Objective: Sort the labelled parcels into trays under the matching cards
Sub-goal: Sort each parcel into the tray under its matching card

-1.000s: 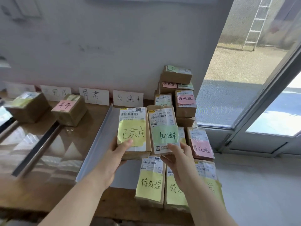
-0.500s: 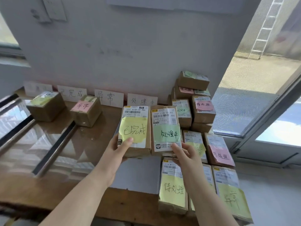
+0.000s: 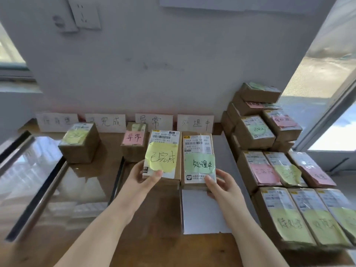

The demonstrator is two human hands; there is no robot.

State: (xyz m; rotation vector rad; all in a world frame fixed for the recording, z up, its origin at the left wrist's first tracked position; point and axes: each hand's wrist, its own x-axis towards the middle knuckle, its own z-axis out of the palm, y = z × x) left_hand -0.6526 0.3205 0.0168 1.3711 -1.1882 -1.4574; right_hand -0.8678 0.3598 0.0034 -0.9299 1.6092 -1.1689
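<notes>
My left hand grips a brown parcel with a yellow note by its lower edge. Beside it, my right hand grips a parcel with a green note, held above the rightmost white tray. Four white cards lean on the wall: far-left card, second card, third card, fourth card. A parcel with a yellow note stands under the second card. A parcel with a pink note stands under the third.
A pile of brown parcels is stacked against the wall at the right, and more labelled parcels lie flat in rows at the right front. Shiny trays with dark rims fill the left. A wall socket hangs above.
The view has swung closer and to the left along the table. Both hands carried their parcels forward toward the cards, with the green-note parcel now over the white tray.
</notes>
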